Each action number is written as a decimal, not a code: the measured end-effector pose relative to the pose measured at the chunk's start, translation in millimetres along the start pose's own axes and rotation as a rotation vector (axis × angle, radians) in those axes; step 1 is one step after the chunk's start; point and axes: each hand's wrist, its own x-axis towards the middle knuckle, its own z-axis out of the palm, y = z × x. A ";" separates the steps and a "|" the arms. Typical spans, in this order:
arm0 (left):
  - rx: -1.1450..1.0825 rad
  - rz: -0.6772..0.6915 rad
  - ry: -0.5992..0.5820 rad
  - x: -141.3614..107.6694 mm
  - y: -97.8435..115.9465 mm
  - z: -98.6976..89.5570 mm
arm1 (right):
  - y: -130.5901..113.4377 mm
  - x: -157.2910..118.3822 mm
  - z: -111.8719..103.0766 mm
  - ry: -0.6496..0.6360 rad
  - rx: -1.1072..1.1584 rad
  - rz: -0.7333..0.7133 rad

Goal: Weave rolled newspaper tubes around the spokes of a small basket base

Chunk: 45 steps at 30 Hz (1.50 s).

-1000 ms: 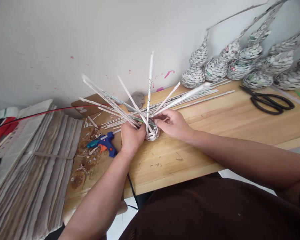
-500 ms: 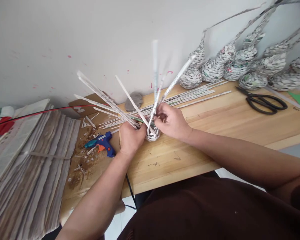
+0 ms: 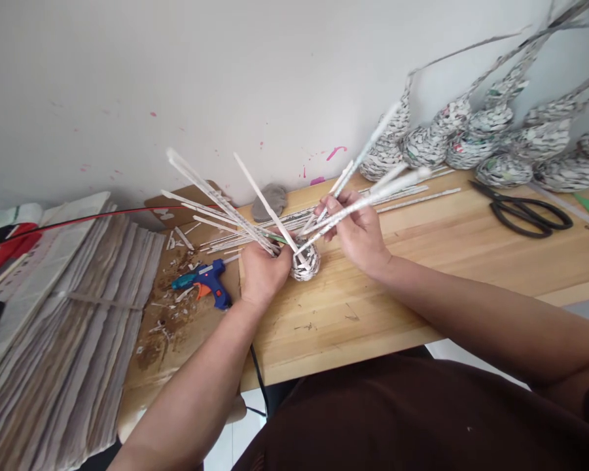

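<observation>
A small woven paper basket (image 3: pixel 306 267) sits on the wooden table, with several rolled newspaper sticks fanning out from it. My left hand (image 3: pixel 265 271) is closed around the basket's left side, its thumb at the rim, and some sticks lean out past it to the upper left. To the right of the basket, my right hand (image 3: pixel 357 229) pinches a paper stick (image 3: pixel 368 154) that slants up to the right. Another paper stick (image 3: pixel 387 193) passes by its thumb toward the right. One pale stick (image 3: pixel 260 193) stands free between the hands.
Loose paper sticks (image 3: pixel 417 196) lie behind the hands. A blue glue gun (image 3: pixel 211 281) rests among scraps at left, beside tied newspapers (image 3: pixel 93 314). Black scissors (image 3: pixel 525 212) lie at right, before several woven paper gourd shapes (image 3: pixel 427 145). A grey lump (image 3: pixel 269 203) sits by the wall.
My right hand has moved away from the basket's rim, up and to the right, and the sticks by it now lean further right. My left hand keeps its hold.
</observation>
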 end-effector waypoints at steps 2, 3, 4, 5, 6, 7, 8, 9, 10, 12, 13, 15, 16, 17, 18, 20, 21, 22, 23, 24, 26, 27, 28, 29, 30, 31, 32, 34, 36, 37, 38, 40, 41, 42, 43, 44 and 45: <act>0.026 0.013 0.015 -0.2 -0.8 0.0 | 3.1 -0.9 -0.9 -0.043 -0.024 -0.045; 0.037 0.014 0.027 -0.2 -1.4 -0.3 | 5.7 -2.6 -1.0 -0.075 -0.065 -0.061; 0.043 0.013 0.036 0.1 -2.2 -0.6 | 8.5 -4.8 -0.9 -0.105 -0.118 -0.072; 0.047 0.011 0.042 0.4 -2.9 -1.0 | 11.3 -7.4 -0.5 -0.132 -0.175 -0.073; 0.052 0.009 0.047 0.9 -3.5 -1.5 | 13.7 -10.2 0.2 -0.151 -0.216 -0.063; 0.063 0.009 0.050 1.3 -3.8 -1.9 | 15.5 -12.8 1.1 -0.167 -0.232 -0.040; 0.080 0.012 0.053 1.6 -3.7 -2.3 | 16.5 -15.1 2.2 -0.185 -0.220 -0.011; 0.101 0.019 0.057 1.8 -3.2 -2.6 | 16.7 -16.9 3.3 -0.199 -0.190 0.021; 0.120 0.032 0.059 1.7 -2.4 -2.9 | 16.2 -18.2 4.3 -0.211 -0.156 0.052; 0.153 0.077 0.047 1.1 -0.3 -3.3 | 14.1 -19.4 6.0 -0.205 -0.117 0.095; 0.166 0.102 0.037 0.5 0.7 -3.5 | 13.0 -19.5 6.6 -0.194 -0.111 0.105; 0.187 0.145 0.019 -0.4 2.0 -3.6 | 12.3 -19.1 7.4 -0.173 -0.101 0.107; 0.195 0.156 0.016 -0.6 2.3 -3.6 | 12.9 -18.7 7.8 -0.174 -0.098 0.104; 0.196 0.157 0.014 -0.7 2.4 -3.5 | 14.3 -18.3 8.2 -0.175 -0.103 0.100; 0.192 0.152 0.011 -0.7 2.3 -3.4 | 16.0 -18.0 8.7 -0.174 -0.115 0.097; 0.177 0.137 0.000 -0.5 2.1 -3.2 | 19.7 -17.2 9.7 -0.157 -0.148 0.094; 0.172 0.136 -0.004 -0.4 2.1 -3.2 | 20.7 -16.8 9.9 -0.144 -0.154 0.094; 0.170 0.143 -0.007 -0.4 2.1 -3.3 | 20.5 -16.3 9.9 -0.135 -0.149 0.094; 0.172 0.156 -0.008 -0.5 2.2 -3.5 | 19.0 -15.9 9.4 -0.143 -0.139 0.097; 0.180 0.168 -0.009 -0.6 2.3 -3.9 | 16.0 -15.5 8.4 -0.173 -0.134 0.101; 0.199 0.174 -0.019 -0.9 2.6 -4.7 | 6.6 -15.2 5.5 -0.281 -0.141 0.106; 0.207 0.171 -0.026 -1.0 2.8 -5.1 | 1.1 -15.5 3.9 -0.340 -0.151 0.105; 0.211 0.170 -0.032 -1.1 3.0 -5.5 | -4.0 -16.0 2.5 -0.385 -0.159 0.097; 0.208 0.172 -0.038 -1.1 3.5 -5.8 | -8.2 -16.8 1.6 -0.416 -0.168 0.084; 0.201 0.177 -0.042 -1.2 4.1 -6.1 | -11.1 -17.7 1.2 -0.421 -0.174 0.070; 0.194 0.182 -0.044 -1.3 4.9 -6.3 | -12.2 -18.7 1.3 -0.405 -0.179 0.061; 0.191 0.185 -0.046 -1.4 5.9 -6.4 | -11.7 -19.5 1.7 -0.380 -0.186 0.054; 0.198 0.183 -0.051 -1.7 7.7 -6.7 | -6.7 -20.3 3.0 -0.302 -0.187 0.055; 0.212 0.177 -0.055 -1.8 8.5 -6.9 | 1.2 -20.3 4.2 -0.226 -0.176 0.079; 0.216 0.173 -0.057 -1.8 8.4 -7.0 | 5.2 -20.1 4.6 -0.204 -0.175 0.086; 0.221 0.168 -0.056 -1.8 7.9 -6.9 | 8.8 -20.0 5.0 -0.189 -0.179 0.086; 0.227 0.155 -0.045 -1.3 6.5 -6.7 | 14.2 -20.1 5.7 -0.176 -0.203 0.055; 0.222 0.147 -0.040 -0.9 5.9 -6.6 | 16.1 -20.3 5.9 -0.176 -0.222 0.028; 0.205 0.137 -0.037 -0.5 5.4 -6.6 | 17.5 -20.4 6.0 -0.173 -0.239 0.005; 0.176 0.122 -0.038 0.0 5.4 -6.8 | 18.6 -20.4 6.1 -0.169 -0.251 -0.009; 0.134 0.104 -0.038 0.5 5.9 -7.2 | 19.5 -20.2 6.1 -0.164 -0.258 -0.013; 0.081 0.084 -0.032 1.1 6.7 -7.8 | 20.2 -19.9 6.1 -0.159 -0.257 -0.011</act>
